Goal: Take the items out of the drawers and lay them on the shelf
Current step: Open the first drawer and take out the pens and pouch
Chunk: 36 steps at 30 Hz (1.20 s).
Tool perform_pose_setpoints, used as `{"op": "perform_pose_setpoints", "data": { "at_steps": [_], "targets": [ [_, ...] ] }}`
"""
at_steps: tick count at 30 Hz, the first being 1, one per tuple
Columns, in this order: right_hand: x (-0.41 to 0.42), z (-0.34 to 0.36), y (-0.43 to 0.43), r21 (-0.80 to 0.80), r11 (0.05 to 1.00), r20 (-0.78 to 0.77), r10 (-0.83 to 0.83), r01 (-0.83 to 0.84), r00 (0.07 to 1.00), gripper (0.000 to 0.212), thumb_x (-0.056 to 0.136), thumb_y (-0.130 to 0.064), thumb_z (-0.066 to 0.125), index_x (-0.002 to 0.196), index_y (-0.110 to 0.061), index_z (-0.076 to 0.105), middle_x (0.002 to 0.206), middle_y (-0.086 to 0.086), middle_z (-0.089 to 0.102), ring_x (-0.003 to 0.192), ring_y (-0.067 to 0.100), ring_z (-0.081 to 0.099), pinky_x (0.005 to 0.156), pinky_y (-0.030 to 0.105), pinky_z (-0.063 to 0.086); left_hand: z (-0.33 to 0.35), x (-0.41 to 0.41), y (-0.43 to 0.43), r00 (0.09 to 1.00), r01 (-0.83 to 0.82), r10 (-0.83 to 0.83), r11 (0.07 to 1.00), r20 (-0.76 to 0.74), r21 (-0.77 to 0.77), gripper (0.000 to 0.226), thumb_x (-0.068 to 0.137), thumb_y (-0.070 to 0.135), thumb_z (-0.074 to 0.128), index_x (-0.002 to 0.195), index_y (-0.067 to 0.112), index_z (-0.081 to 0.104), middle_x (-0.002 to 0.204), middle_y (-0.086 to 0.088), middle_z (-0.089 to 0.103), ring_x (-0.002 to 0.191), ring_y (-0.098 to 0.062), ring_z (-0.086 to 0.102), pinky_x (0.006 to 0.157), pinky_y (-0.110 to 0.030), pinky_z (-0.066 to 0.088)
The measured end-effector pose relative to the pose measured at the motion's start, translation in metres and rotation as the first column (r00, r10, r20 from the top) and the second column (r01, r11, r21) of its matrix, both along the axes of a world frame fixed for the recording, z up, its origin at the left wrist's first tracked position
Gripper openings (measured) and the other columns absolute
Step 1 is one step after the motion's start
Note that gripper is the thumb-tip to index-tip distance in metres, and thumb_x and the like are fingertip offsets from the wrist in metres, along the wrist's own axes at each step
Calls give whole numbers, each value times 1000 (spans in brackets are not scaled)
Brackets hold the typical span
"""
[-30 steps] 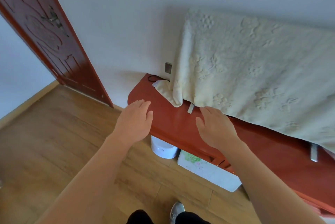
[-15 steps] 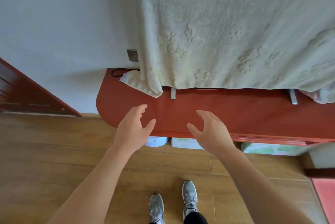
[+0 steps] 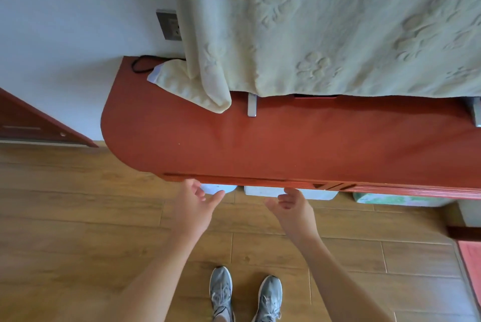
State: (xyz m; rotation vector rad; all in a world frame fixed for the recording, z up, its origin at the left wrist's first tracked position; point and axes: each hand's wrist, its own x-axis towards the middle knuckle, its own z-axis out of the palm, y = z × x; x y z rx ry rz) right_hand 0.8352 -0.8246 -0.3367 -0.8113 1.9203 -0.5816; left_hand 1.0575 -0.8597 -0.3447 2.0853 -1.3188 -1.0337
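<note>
A red wooden cabinet top [image 3: 273, 144] runs across the middle of the head view, seen from straight above. Its front edge [image 3: 260, 180] hides the drawer fronts below. My left hand [image 3: 194, 207] reaches under that edge with loosely bent fingers and holds nothing. My right hand [image 3: 292, 208] is beside it, fingers curled upward just below the edge, also holding nothing. No drawer contents are in sight.
A cream blanket [image 3: 325, 24] drapes over something on the cabinet, with a metal foot [image 3: 252, 105] showing beneath it. A wall socket [image 3: 169, 24] and black cable [image 3: 141, 62] sit at the back left. White items [image 3: 263, 190] lie under the cabinet. My shoes [image 3: 244, 293] stand on wooden flooring.
The view has tilted down and come closer to the cabinet. Both hands dropped from over the top surface to just below its front edge.
</note>
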Motion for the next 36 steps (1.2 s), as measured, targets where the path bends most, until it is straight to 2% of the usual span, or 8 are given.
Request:
{"op": "perform_pose_setpoints", "data": {
  "at_steps": [7,10,15,20,26,30,32,36],
  "targets": [
    [8,-69,-14,24,987,155,-160,159,975,93,80,-45,75,150,-10,26,134,-1,58,106,9,55,88,28,39,-64,-15,-3,914,-253,281,959,-292,130,92,75,30,86,144,7,30,118,-2,60,87,3,60,64,-17,42],
    [14,-83,-17,-19,971,278,-225,239,934,96,83,-36,76,153,-12,16,137,-2,54,110,7,57,85,21,42,-79,-20,-9,851,-256,288,958,-439,132,102,77,21,84,153,14,17,125,0,57,103,-7,64,70,-16,46],
    [19,-96,-20,-88,941,412,-264,327,872,74,84,-22,77,143,-11,32,128,0,62,96,-7,65,65,7,49,-90,-21,-19,695,-323,341,935,-633,149,89,70,28,88,142,21,36,127,-2,60,104,-6,68,87,-24,50],
    [25,-103,-22,-105,896,532,-316,432,785,70,75,-28,84,130,-10,43,121,8,67,106,14,68,96,33,50,-95,-22,-22,523,-374,341,915,-781,149,61,52,29,88,100,34,50,111,-11,62,101,-17,65,100,-38,50],
    [29,-104,-26,-89,831,679,-354,550,644,82,62,-36,87,128,-9,47,109,7,64,104,16,62,101,35,44,-97,-30,-20,426,-395,296,911,-855,119,58,63,8,82,104,35,50,91,-1,63,88,-12,66,89,-30,50],
    [30,-106,-23,-79,793,743,-357,604,566,62,76,-17,82,125,-9,46,108,9,61,98,13,64,94,28,46,-98,-35,-15,404,-430,300,896,-864,110,65,58,11,85,106,38,51,102,-4,62,94,-15,66,85,-28,53],
    [31,-105,-22,-83,780,758,-355,621,547,47,80,-11,75,118,-12,47,104,8,60,94,11,65,92,27,47,-100,-35,-12,391,-432,289,896,-874,103,66,62,9,84,115,32,53,102,-4,63,93,-15,66,87,-29,53],
    [35,-108,-11,-88,769,760,-359,633,541,56,79,-11,75,124,-11,42,100,6,57,95,12,63,94,28,46,-101,-32,-3,402,-424,282,900,-871,96,85,57,17,88,132,14,49,107,-8,61,97,-19,64,82,-27,54]
  ]
}}
